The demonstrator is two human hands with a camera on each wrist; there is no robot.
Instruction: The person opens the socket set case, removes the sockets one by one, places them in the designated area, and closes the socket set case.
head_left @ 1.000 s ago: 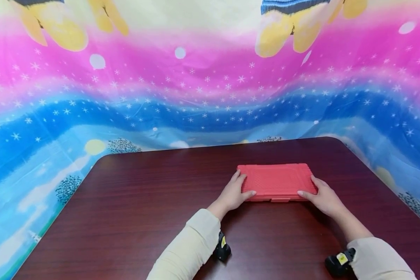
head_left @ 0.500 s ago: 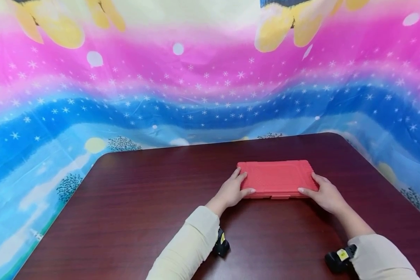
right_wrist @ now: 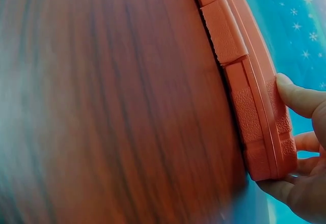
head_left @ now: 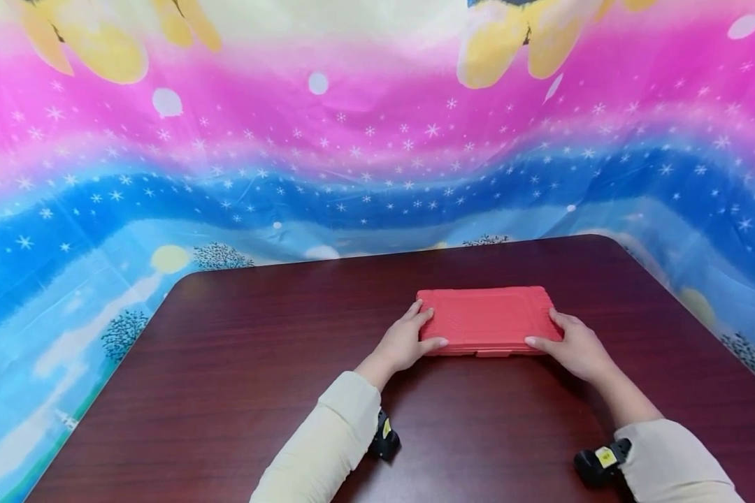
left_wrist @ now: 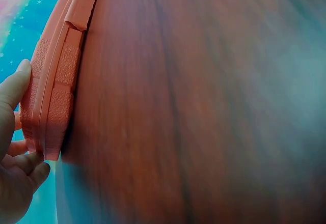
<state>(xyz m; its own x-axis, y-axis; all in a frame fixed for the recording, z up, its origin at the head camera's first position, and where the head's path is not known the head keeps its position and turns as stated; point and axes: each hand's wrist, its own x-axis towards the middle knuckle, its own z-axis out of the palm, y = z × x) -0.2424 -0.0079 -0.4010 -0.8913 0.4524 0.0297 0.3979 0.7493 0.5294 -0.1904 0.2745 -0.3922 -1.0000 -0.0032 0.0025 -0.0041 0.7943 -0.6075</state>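
Note:
A flat red plastic case (head_left: pixel 484 318) lies lid up, level with the dark wooden table (head_left: pixel 277 335), right of the middle. Its long side with the front latch (right_wrist: pixel 224 30) faces me. My left hand (head_left: pixel 405 341) grips the left end, thumb along the front edge of the lid and fingers round the side. At the opposite end my right hand (head_left: pixel 579 346) holds the case the same way. Both wrist views show textured side walls and fingertips at the lower corners. The lid is closed, so the inside is hidden.
A patterned cloth (head_left: pixel 365 140) in pink and blue hangs behind the table and along its sides. Black wrist cameras (head_left: pixel 385 436) are strapped under both cream sleeves (head_left: pixel 327 433). The table's rounded far corners lie beyond the case.
The case has shifted slightly left over the last half second, both hands moving with it and keeping their hold. The head view has tilted a little.

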